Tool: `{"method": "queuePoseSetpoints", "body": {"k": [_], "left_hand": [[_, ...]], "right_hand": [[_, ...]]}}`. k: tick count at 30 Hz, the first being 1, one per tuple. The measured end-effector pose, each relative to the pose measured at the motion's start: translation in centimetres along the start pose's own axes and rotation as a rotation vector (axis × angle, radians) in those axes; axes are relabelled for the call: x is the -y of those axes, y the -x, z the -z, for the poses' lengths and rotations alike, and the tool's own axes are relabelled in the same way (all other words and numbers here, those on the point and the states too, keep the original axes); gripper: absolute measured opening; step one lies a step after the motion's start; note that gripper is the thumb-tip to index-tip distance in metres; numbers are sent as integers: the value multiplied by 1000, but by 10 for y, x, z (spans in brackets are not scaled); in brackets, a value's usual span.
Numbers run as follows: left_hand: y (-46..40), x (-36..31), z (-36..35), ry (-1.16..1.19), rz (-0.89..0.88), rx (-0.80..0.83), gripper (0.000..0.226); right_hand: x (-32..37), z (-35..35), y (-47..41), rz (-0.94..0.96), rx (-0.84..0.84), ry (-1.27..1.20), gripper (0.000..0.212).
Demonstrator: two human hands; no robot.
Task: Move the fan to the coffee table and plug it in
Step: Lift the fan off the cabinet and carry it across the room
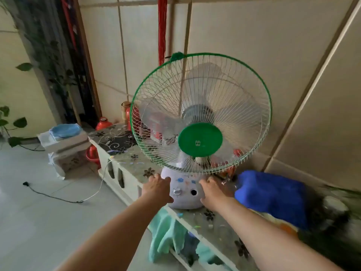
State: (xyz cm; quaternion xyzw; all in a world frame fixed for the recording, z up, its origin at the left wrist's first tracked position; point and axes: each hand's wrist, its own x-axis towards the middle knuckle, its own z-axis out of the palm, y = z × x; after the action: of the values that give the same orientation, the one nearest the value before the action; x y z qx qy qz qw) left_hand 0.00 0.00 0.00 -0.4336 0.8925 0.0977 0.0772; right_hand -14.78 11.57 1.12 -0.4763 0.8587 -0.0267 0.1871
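A table fan (201, 122) with a green-rimmed white wire cage, a green centre cap and a pale rounded base (185, 194) stands on a long low cabinet (125, 153) against the tiled wall. My left hand (157, 187) presses on the left side of the base, and my right hand (214, 192) on the right side. Both hands cup the base, which rests on the cabinet top. A thin pale cord (101, 184) loops off the cabinet edge down to a dark cable and plug (26, 184) lying loose on the floor.
A blue bundle (273, 198) lies right of the base. Red bottles (103, 124) stand behind the fan. Green cloth (166, 237) hangs in the cabinet's shelf. A stack of boxes with a blue lid (64, 137) stands on the floor at left, near leafy plants (11, 122).
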Motion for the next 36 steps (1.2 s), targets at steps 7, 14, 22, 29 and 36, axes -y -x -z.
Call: {"method": "queuePoseSetpoints", "body": {"k": [7, 14, 22, 29, 36], "left_hand": [[-63, 6, -64, 98, 48, -54, 75], [-110, 2, -89, 603, 224, -55, 65], [-114, 9, -89, 1014, 354, 2, 51], [-109, 15, -83, 1209, 412, 129, 73], [-117, 24, -75, 1241, 376, 290, 47]], "right_hand": [[-28, -64, -66, -38, -98, -90, 57], [-44, -80, -111, -269, -180, -312, 69], [-35, -76, -131, -405, -86, -955, 63], [-37, -74, -133, -441, -21, -1140, 62], [-39, -69, -136, -469, 78, -1233, 58]]}}
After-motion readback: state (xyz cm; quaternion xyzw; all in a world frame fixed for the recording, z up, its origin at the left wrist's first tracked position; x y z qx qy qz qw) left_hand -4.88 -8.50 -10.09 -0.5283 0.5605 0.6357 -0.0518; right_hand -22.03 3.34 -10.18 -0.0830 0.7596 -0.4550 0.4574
